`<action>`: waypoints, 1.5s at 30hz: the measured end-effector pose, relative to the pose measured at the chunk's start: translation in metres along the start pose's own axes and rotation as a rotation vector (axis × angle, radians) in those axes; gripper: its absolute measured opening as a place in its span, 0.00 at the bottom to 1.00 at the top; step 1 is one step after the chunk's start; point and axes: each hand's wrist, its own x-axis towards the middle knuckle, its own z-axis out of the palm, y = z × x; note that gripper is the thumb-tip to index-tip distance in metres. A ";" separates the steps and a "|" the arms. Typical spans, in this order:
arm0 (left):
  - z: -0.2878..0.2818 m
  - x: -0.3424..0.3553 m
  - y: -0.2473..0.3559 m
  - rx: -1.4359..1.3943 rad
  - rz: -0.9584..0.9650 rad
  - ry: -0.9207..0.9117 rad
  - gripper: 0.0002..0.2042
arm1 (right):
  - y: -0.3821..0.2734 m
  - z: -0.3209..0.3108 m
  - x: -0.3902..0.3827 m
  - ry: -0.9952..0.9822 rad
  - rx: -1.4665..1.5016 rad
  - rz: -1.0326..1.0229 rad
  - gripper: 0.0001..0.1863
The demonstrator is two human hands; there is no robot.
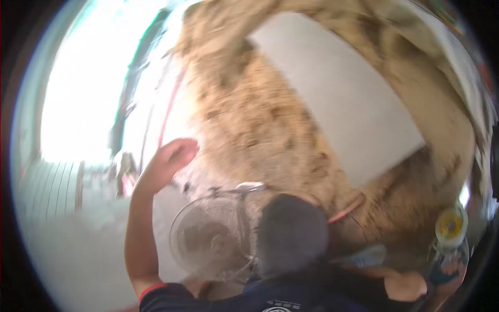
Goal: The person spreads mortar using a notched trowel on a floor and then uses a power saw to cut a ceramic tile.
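Observation:
At the right rim a hand (451,268), taken as my right one by the forearm from the lower edge, has its fingers bent around something beneath a round white thing with a yellow centre (450,225). Something teal covers part of this hand; blur and the rim hide the exact grip. My left hand is out of the picture. A co-worker in a dark cap (292,236) and dark shirt fills the lower middle, back toward me. The co-worker's left hand (178,154) reaches up and forward, and the right arm (403,285) ends near my hand.
A wire-caged fan (200,221) stands left of the co-worker. Beyond, a large pale board (343,99) lies on sandy, crumbly brown material (254,109). A red hose-like strip (346,208) runs beside the cap. Bright openings (86,93) glare at left.

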 end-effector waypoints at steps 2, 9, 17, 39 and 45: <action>-0.035 -0.052 -0.050 0.024 -0.107 0.199 0.16 | 0.016 0.018 0.014 -0.052 -0.063 0.044 0.05; -0.008 -0.190 -0.279 0.037 -0.689 0.337 0.16 | 0.028 0.027 0.043 -0.092 -0.211 0.122 0.05; 0.011 -0.229 -0.388 -1.050 -0.704 0.001 0.20 | 0.016 0.032 0.046 -0.068 -0.248 0.079 0.10; 0.074 -0.319 -0.428 -0.698 -0.635 0.688 0.21 | 0.035 0.147 0.014 -0.262 -0.187 0.186 0.13; 0.070 -0.345 -0.393 -0.523 -0.699 0.674 0.22 | 0.037 0.155 0.017 -0.358 -0.231 0.177 0.14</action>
